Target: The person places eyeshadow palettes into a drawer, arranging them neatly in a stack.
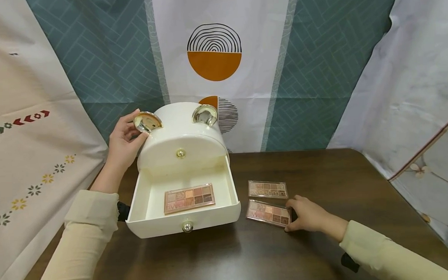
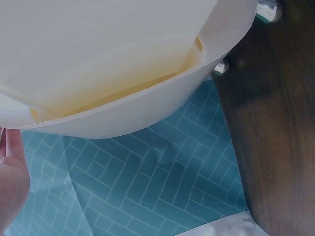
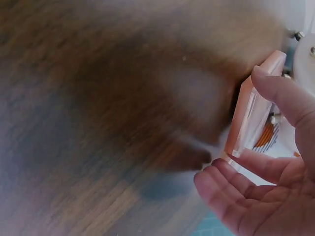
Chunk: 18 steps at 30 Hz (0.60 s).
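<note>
A white box (image 1: 183,143) with two shiny gold ears stands left of the middle in the head view. Its drawer (image 1: 215,216) is pulled out, and an eyeshadow palette (image 1: 189,198) lies inside. My left hand (image 1: 123,142) grips the box's left ear (image 1: 147,121), thumb in front and fingers behind. On the table to the right, my right hand (image 1: 309,215) pinches the right end of a second palette (image 1: 268,212) between thumb and fingers. In the right wrist view this palette (image 3: 248,113) is seen edge-on. A third palette (image 1: 267,190) lies just behind it.
A dark wooden table (image 1: 321,173) carries everything. Behind it hangs a patterned teal and white cloth (image 1: 318,70), with lighter cloths at both sides. One small gold knob (image 1: 181,153) sits on the box front, another (image 1: 187,227) on the drawer front.
</note>
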Each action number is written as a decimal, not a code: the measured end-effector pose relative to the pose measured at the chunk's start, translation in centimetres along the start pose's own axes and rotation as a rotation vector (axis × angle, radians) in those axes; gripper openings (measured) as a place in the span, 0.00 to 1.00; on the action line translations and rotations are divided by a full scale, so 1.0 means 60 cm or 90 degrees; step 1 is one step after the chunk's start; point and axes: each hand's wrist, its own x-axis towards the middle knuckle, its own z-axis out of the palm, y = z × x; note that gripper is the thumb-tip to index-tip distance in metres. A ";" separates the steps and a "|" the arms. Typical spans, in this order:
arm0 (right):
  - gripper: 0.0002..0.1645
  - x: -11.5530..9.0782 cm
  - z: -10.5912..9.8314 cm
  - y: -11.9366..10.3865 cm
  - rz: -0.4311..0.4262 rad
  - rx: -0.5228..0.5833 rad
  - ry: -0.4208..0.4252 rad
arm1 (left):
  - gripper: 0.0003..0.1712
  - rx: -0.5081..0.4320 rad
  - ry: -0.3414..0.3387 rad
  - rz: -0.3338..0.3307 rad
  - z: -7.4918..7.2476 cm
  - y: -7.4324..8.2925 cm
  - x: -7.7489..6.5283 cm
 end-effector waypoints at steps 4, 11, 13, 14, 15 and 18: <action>0.36 0.002 -0.008 0.000 -0.009 0.064 -0.008 | 0.35 -0.018 0.000 0.005 -0.001 -0.001 0.002; 0.37 -0.001 -0.020 -0.004 0.062 0.372 -0.060 | 0.35 -0.023 0.003 0.001 -0.002 0.001 0.005; 0.39 -0.001 -0.020 -0.005 0.106 0.444 -0.066 | 0.35 -0.023 0.004 -0.002 -0.002 0.002 0.005; 0.40 -0.002 -0.019 -0.005 0.127 0.471 -0.070 | 0.35 -0.024 0.003 -0.003 -0.002 0.002 0.004; 0.40 -0.003 -0.019 -0.005 0.143 0.492 -0.070 | 0.35 -0.026 0.003 -0.005 -0.001 0.002 0.003; 0.39 -0.007 -0.016 -0.001 0.177 0.549 -0.069 | 0.35 -0.033 0.001 -0.008 0.000 0.001 0.001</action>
